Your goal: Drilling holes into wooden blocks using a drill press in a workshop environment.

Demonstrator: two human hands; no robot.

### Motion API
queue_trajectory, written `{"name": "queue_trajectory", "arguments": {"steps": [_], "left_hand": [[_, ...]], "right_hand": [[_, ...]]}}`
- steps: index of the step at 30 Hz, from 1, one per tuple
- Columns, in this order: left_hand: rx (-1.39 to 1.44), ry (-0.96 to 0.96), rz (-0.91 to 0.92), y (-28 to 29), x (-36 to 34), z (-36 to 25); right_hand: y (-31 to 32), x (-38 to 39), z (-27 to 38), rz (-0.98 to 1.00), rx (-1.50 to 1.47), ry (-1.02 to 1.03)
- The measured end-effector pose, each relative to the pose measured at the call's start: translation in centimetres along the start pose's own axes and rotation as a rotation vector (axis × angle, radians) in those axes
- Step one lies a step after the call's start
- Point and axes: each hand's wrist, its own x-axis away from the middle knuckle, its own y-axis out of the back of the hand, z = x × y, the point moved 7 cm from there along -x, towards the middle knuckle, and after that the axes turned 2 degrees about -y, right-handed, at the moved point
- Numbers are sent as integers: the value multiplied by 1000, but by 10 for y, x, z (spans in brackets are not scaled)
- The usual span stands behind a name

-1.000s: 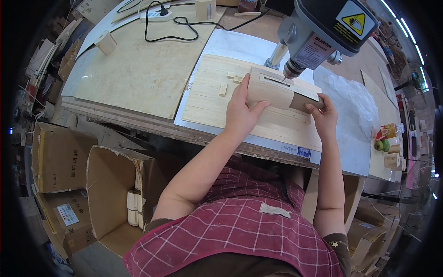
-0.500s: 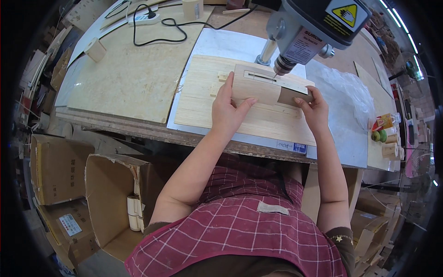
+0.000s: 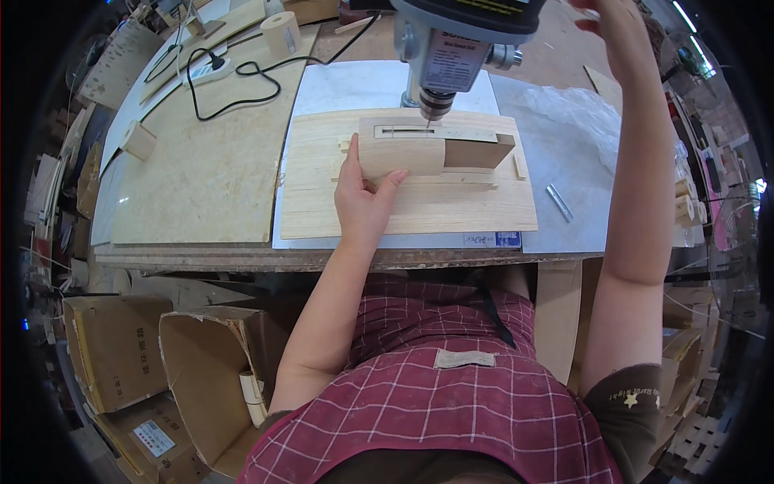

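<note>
On my feed the work looked set up rather than finished: the wooden piece (image 3: 401,155) sat lengthwise over the pale board (image 3: 403,208) on the table (image 3: 185,257), beneath the drill press (image 3: 455,60), its bit (image 3: 430,123) pointing down at the right part of the slot (image 3: 403,131) in the upper face. That slot was already cut. I could not see whether the tip touched the wood and made out no fresh hole, so how much drilling was done or left I could not settle.

The left hand (image 3: 364,200) had its grip on the wooden piece's left end, fingers up along that end and thumb on the front. The right hand (image 3: 610,20) was off it, raised to the right of the drill press; I could not tell whether its grip held anything.

The wooden piece looked long and boxy, pale and smooth on the left of its front, brown-grey on the right; whether that was a recess or a shaded face, I could not say.
</note>
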Motion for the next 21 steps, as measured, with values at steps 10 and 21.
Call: {"name": "queue_trajectory", "arguments": {"steps": [10,21], "left_hand": [[25,12,-16,4,3,0],[20,18,-3,5,3,-7]], "right_hand": [[-40,24,52,169,449,384],[-16,97,43,203,488,439]]}}
